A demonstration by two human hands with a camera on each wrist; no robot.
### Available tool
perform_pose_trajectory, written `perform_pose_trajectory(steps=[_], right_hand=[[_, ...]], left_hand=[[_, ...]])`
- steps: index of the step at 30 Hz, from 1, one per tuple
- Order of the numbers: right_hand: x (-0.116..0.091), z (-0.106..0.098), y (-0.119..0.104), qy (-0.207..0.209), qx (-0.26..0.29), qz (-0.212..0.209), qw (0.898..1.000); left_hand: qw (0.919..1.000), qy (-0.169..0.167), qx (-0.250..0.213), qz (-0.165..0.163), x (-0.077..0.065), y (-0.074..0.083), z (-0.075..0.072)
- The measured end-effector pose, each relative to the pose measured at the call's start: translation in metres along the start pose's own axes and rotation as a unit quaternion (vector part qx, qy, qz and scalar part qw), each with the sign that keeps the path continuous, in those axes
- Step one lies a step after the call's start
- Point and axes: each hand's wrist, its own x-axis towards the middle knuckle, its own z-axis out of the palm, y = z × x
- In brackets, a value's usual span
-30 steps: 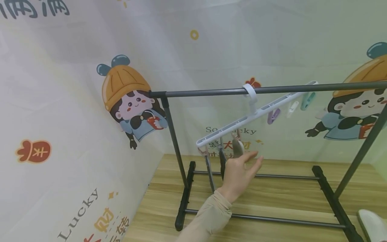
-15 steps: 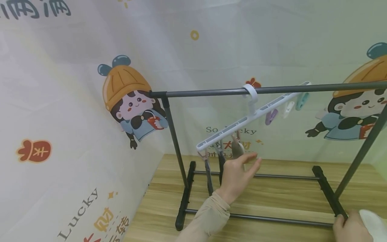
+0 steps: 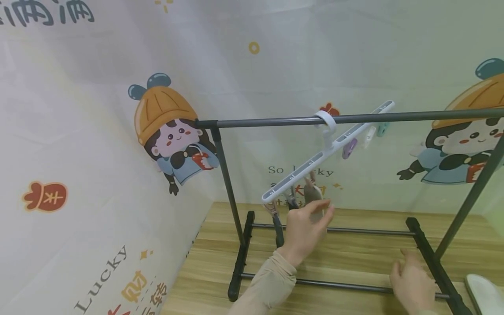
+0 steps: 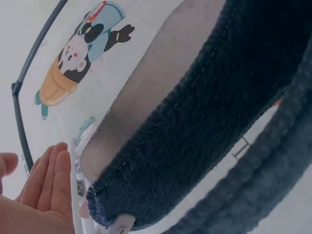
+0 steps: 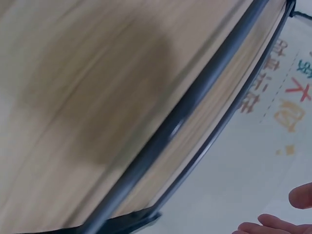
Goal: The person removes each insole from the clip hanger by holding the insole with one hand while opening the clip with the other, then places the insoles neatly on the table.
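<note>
A white clip hanger [image 3: 307,168] hangs by its hook from the dark rail [image 3: 252,121], its left end tilted low. Pegs on its left half hold fleecy insoles; in the left wrist view one insole [image 4: 209,112] shows dark blue pile and another insole [image 4: 146,83] a beige mesh face. My left hand [image 3: 305,229] is raised beside them and overlaps the greyish insole [image 3: 313,192] in the head view. Its fingers are extended along the hanger bar, pinching nothing. My right hand [image 3: 413,280] reaches over the rack's lower front bar, thumb and fingers apart with nothing between them.
Purple, white and teal pegs [image 3: 349,148] dangle on the hanger's right half. A pale sole-shaped piece [image 3: 484,293] lies at the lower right, outside the rack's black foot [image 3: 433,262]. Printed cloth walls [image 3: 98,131] enclose the wooden floor [image 3: 354,253].
My right hand has come into view at the lower right, then moved left and forward away from the pale piece. The hanger has turned, its right end shifting left. My left hand barely moved.
</note>
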Motion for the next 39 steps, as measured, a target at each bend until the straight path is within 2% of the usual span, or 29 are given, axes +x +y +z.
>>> perform_pose_trajectory(steps=[5, 13, 16, 18, 25, 33, 39], right_hand=[[0.001, 0.010, -0.022, 0.022, -0.002, -0.054, 0.998], [0.005, 0.024, -0.058, 0.025, 0.015, -0.132, 0.991], [0.007, 0.028, -0.068, 0.017, 0.015, -0.152, 0.988], [0.007, 0.032, -0.074, 0.008, 0.019, -0.157, 0.987], [0.007, 0.041, -0.094, 0.018, 0.031, -0.186, 0.982], [0.007, 0.051, -0.111, 0.028, 0.020, -0.208, 0.978], [0.009, 0.063, -0.118, 0.037, 0.012, -0.222, 0.974]], left_hand=[[1.0000, 0.005, -0.002, 0.002, 0.000, 0.001, -0.002], [0.9987, 0.015, -0.016, -0.047, 0.001, 0.006, -0.009], [0.9986, 0.028, 0.000, -0.046, 0.003, 0.006, -0.012], [0.9985, 0.034, 0.008, -0.042, 0.004, 0.005, -0.013], [0.9979, 0.052, 0.024, -0.030, 0.007, 0.001, -0.018], [0.9933, 0.054, 0.070, -0.074, 0.011, 0.003, -0.022], [0.9902, 0.052, 0.106, -0.074, 0.020, 0.004, -0.022]])
